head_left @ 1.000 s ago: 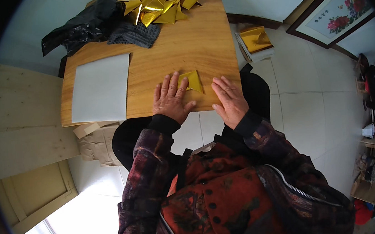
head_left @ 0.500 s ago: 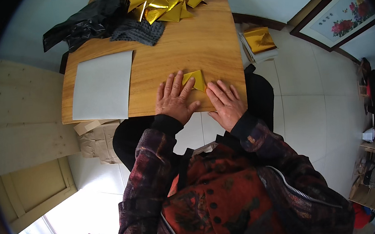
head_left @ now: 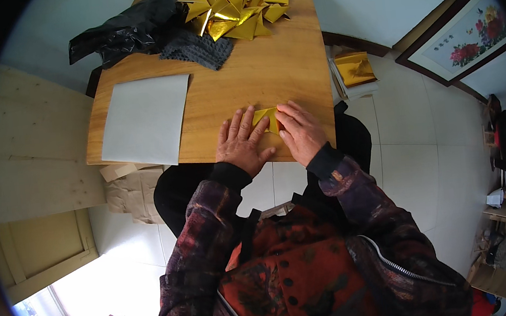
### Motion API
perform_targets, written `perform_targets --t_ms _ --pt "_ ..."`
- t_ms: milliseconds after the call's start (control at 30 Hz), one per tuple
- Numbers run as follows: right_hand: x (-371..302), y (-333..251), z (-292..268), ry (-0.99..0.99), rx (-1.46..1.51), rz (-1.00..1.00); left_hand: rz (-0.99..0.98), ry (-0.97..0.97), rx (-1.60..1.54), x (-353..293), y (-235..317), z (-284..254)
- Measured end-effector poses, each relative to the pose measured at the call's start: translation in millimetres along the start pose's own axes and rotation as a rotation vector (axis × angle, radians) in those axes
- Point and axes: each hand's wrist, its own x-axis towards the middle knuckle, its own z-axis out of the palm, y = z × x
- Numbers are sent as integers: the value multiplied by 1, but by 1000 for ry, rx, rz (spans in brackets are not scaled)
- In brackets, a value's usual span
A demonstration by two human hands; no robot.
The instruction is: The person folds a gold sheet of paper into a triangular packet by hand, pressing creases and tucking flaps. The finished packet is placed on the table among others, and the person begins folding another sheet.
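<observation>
A small folded piece of gold paper [head_left: 268, 118] lies near the front edge of the wooden table [head_left: 245, 78]. My left hand [head_left: 243, 142] rests flat with its fingers spread, the fingertips pressing on the paper's left part. At the paper's right edge, my right hand [head_left: 301, 132] has its fingers together and bent over that edge, which they grip. Part of the paper is hidden under the fingers of both hands. To the left of my left hand lies a large pale grey sheet [head_left: 147, 120].
A pile of folded gold paper pieces [head_left: 241, 11] sits at the table's far end, beside a black plastic bag [head_left: 128, 29] and a dark grey knitted cloth [head_left: 199, 47]. Right of the table, a gold stack [head_left: 354, 69] lies low down. A framed flower picture [head_left: 465, 34] stands farther right.
My right hand has moved slightly up and left onto the gold paper's right edge, its fingers now bent over it. My left hand still presses the paper. The whole view has shifted a little.
</observation>
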Motion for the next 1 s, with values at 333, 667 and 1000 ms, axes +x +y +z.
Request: perform_targets --t_ms 333,667,1000 --pt "6 1 21 -148 -131 9 22 57 -13 -2 -2 3" --pt "3 2 15 -206 -254 -28 39 116 14 -3 -5 10" --pt "4 8 9 -338 -264 -75 70 39 11 -4 -10 1"
